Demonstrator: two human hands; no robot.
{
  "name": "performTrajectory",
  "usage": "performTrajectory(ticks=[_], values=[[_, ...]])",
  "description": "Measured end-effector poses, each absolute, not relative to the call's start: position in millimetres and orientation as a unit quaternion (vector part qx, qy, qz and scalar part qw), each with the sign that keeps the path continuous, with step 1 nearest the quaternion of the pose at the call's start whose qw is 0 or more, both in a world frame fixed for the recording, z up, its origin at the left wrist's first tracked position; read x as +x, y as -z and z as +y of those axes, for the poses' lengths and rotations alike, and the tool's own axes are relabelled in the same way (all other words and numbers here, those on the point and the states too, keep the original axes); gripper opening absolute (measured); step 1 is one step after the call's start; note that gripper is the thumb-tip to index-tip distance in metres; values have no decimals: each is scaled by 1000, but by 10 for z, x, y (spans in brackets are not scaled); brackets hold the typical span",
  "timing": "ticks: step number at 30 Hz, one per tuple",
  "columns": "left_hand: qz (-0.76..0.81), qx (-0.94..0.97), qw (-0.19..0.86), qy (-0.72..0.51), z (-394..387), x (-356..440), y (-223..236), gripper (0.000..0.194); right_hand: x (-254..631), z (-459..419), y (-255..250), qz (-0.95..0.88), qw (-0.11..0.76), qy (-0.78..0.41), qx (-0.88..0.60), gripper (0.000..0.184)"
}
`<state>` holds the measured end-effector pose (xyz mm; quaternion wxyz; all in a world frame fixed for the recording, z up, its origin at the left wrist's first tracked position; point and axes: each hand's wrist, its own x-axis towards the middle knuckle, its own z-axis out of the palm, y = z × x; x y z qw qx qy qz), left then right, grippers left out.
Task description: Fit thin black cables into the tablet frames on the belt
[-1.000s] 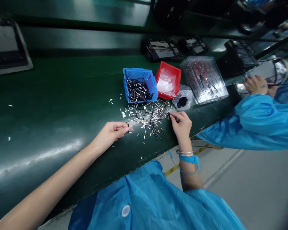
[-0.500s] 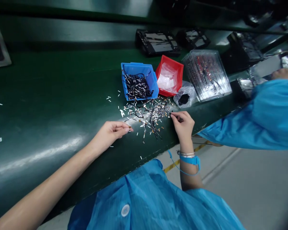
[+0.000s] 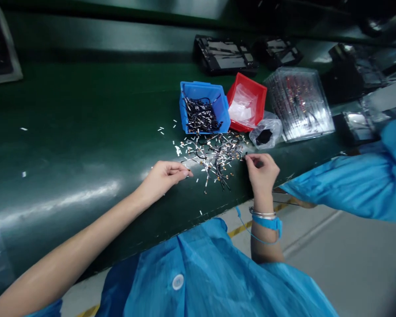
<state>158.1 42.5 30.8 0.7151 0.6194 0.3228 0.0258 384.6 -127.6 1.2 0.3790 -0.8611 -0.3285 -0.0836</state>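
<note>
My left hand [image 3: 169,175] is closed in a pinch just left of a loose pile of short black cables [image 3: 221,160]. A small dark cable end with an orange-gold tip shows at its fingertips; most of it is hidden. On the pile's right side, my right hand [image 3: 263,172] also pinches, thumb against forefinger, with a tiny dark bit at the tips that I cannot make out. Small white strips [image 3: 178,151] lie scattered among and around the cables. Behind the pile, a blue bin [image 3: 222,108] holds many more black cables.
Beside the blue bin stand a red bin [image 3: 259,94] with clear plastic bags, an open plastic bag [image 3: 273,127] with something black, and a stack of clear trays [image 3: 302,103]. Dark devices [image 3: 226,55] sit at the back. A co-worker's blue sleeve [image 3: 346,187] is at right.
The whole view has shifted, so the bins, pile and hands appear a little farther right. Both hands keep their pinches in nearly the same places beside the pile. The co-worker's arm has moved.
</note>
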Motion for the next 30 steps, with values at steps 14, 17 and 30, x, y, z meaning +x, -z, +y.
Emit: performTrajectory(ticks=[14, 17, 30], values=[[291, 581, 755, -92, 408, 1589, -245, 14, 2681, -735, -252, -522, 426, -43, -738, 9], [292, 583, 753, -93, 405, 1591, -248, 15, 2684, -740, -242, -515, 427, -29, -743, 8], [287, 587, 751, -99, 401, 1593, -232, 19, 2657, -724, -196, -599, 350, 91, -715, 14]])
